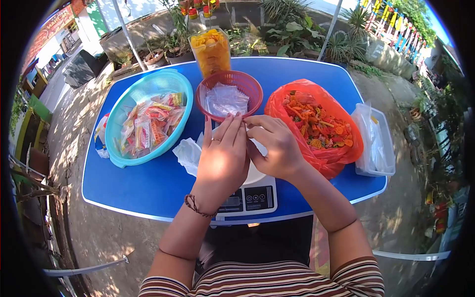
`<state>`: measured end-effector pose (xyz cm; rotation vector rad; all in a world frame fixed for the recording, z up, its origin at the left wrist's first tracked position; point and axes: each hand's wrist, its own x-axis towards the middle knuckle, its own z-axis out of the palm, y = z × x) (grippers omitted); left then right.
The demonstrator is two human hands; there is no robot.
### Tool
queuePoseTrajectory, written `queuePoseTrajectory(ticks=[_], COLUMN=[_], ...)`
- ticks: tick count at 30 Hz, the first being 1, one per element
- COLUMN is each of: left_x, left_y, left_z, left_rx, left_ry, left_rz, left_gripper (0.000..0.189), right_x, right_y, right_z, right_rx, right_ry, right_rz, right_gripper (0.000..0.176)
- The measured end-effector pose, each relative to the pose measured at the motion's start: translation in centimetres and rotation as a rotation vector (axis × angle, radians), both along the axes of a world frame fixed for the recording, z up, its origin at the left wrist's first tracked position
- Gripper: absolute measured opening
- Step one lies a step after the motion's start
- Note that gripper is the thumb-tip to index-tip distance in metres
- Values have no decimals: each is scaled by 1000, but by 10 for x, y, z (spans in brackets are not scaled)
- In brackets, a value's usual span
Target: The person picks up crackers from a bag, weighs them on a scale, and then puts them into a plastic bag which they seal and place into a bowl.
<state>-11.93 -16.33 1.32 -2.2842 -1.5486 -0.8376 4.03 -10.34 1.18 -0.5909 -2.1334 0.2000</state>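
My left hand (225, 151) is palm down over the white kitchen scale (271, 195), its little finger apart and the other fingers stretched close together. Its thumb is hidden. My right hand (277, 146) meets it at the fingertips, finger and thumb pinched. Whatever lies between the fingertips is too small or too covered to make out. Just beyond them stands a red plastic basket (255, 88) with clear plastic bags (225, 100) in it. White crumpled plastic (187, 157) lies left of my left hand. My hands hide most of the scale's top.
A turquoise basket (116, 154) of filled packets (151, 126) stands left on the blue table (143, 190). To the right are a red plastic bag (282, 106) of coloured dry snacks (321, 123) and a clear tub (383, 171). A container of yellow snacks (212, 49) stands behind.
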Motion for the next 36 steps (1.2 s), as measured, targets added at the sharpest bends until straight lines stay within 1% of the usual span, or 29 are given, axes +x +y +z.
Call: queuePoseTrajectory(ticks=[2,4,6,7,9,10,11,14,15,18,19,22,23,25,28,31,34,36], left_x=[25,49,69,76,84,87,89,92,89,83,82,77,77,79,90,99,107,110], left_y=[8,20,36,46,73,84,90,91,90,81,79,73,73,76,85,111,132,141], left_z=[0,2,0,-1,-5,-8,-9,1,-2,0,6,10,10,8,10,-7,-22,-28], left_rx=[-13,-73,-138,-122,-201,-240,-233,-319,-245,-222,-267,-349,-364,-397,-387,-405,-511,-486], left_ry=[7,58,90,105,177,213,340,380,319,272,366,414,430,460,412,64,215,275], left_rz=[-66,-119,-175,-230,-256,-270,-183,-136,-165,-187,-149,-181,-183,-184,-203,-498,-402,-309], left_gripper=[43,45,50,45,40,38,31,21,15,17,20,20,19,16,13,19,36,45], right_x=[32,64,101,116,140,143,142,124,120,137,145,168,174,182,190,193,193,194], right_y=[5,14,32,42,57,60,64,64,61,63,59,66,65,68,69,71,74,77], right_z=[-1,0,-3,-4,-5,-13,-23,-55,-59,-46,-43,-50,-51,-46,-45,-51,-54,-55], right_rx=[-40,-144,-246,-350,-556,-467,-376,-145,-77,-324,-300,-385,-278,-345,-377,-318,-267,-236], right_ry=[-7,39,-30,-56,-101,-125,-150,-196,-204,-380,-393,-278,-311,-288,-232,-160,-142,-114], right_rz=[-35,-32,-75,-160,-328,-319,-312,-234,-195,-214,-273,-262,-333,-392,-507,-613,-641,-626], right_gripper=[23,16,17,18,22,24,26,31,32,36,37,37,34,35,35,35,37,35])
